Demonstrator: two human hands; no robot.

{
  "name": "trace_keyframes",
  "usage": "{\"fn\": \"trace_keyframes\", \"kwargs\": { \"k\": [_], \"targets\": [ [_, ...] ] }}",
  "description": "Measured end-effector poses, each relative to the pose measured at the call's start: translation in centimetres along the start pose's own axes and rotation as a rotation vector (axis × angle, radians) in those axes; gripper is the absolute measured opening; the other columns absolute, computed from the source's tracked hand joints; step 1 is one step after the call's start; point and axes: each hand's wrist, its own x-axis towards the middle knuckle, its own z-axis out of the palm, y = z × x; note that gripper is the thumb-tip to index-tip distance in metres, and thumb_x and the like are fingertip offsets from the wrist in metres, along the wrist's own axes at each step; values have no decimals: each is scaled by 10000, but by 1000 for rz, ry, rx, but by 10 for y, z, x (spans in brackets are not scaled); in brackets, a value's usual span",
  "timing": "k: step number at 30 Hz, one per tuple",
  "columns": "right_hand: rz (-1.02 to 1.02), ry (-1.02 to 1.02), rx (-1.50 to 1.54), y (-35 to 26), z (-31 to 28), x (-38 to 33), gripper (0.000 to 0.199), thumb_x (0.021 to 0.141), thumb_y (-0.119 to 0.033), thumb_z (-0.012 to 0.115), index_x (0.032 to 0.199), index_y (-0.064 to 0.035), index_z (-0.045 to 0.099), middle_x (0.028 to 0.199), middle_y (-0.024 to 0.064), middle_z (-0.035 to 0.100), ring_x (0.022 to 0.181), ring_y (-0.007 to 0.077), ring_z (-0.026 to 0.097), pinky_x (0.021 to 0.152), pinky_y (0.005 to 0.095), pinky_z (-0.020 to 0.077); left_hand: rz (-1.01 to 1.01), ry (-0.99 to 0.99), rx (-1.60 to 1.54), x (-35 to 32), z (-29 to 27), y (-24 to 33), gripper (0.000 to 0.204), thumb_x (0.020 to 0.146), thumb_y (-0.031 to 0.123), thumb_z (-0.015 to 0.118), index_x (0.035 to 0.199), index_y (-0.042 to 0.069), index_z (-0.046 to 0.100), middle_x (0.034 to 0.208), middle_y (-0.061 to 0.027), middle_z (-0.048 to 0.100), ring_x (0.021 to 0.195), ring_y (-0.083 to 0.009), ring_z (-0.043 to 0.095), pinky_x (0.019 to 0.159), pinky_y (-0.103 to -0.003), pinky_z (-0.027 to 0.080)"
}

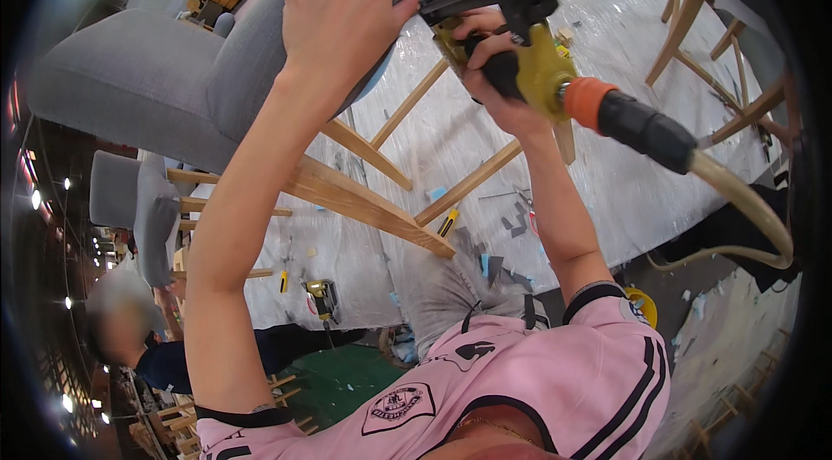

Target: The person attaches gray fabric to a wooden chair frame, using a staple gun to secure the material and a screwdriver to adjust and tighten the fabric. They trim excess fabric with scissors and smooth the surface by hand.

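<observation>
A grey upholstered chair [260, 70] lies tipped over, its wooden legs [373, 204] pointing toward me. My left hand [342, 14] rests with spread fingers on the grey fabric near the seat's edge. In my right hand [498, 100] is a yellow and black air staple gun [544, 70], the fingers wrapped round its grip. The gun's nose is close to the seat edge, beside my left thumb; whether it touches the fabric I cannot tell. From an orange and black coupling [607, 113] on the gun, a pale air hose [750, 196] curves down at the right.
The plastic-covered table [598, 209] holds fabric scraps, a yellow-handled cutter [447, 223] and a second yellow-black power tool [321, 297]. More grey chairs stand at left [117, 191] and upper right. A person in dark clothes [178, 365] is at lower left. A yellow bucket [642, 308] stands at lower right.
</observation>
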Motion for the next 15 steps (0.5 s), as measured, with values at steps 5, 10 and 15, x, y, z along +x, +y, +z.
{"fn": "trace_keyframes", "kwargs": {
  "k": [5,10,15],
  "targets": [
    [-2,25,-111,-3,-3,-11,249,769,23,690,1001,-67,706,1055,72,690,820,211,689,744,271,561,14,-14,-2,-1,-4,5,923,837,403,786,1552,9,357,1439,-248,475,1247,-401,497,1029,-505,415],
    [280,50,166,-8,-6,-11,261,790,33,652,1022,-68,715,1061,71,691,832,185,695,750,252,557,2,-33,-6,-1,-5,6,946,823,390,800,1561,15,343,1450,-255,461,1256,-402,490,1038,-509,409],
    [233,83,265,-6,-1,4,265,799,42,634,1025,-67,717,1069,71,690,872,172,693,771,256,561,7,-42,-7,-1,-7,5,965,799,378,818,1561,19,347,1459,-253,455,1254,-400,484,1043,-512,403]
  ]
}}
